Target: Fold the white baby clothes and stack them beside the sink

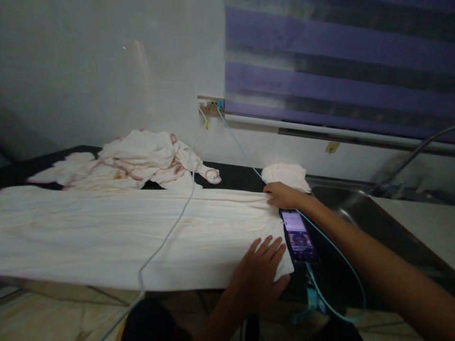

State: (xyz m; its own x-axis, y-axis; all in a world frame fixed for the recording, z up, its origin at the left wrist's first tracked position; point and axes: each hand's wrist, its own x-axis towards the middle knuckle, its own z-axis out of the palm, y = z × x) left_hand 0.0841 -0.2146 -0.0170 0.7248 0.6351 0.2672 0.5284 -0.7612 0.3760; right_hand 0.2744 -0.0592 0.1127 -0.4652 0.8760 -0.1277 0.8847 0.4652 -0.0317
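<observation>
A long cream cloth [124,232] lies spread flat across the dark counter [241,175]. My left hand [261,270] rests palm down, fingers apart, on the cloth's near right corner. My right hand [282,195] reaches over to the cloth's far right corner and presses or pinches its edge. A lit phone [298,237] lies just right of the cloth between my hands, with a teal cable [241,151] plugged into it.
A heap of white clothes with pink trim [135,161] lies behind the cloth. A small folded white cloth [286,175] sits by the steel sink [355,213]. A white cable [167,237] crosses the cloth from the wall socket [210,108]. A faucet [408,161] stands at right.
</observation>
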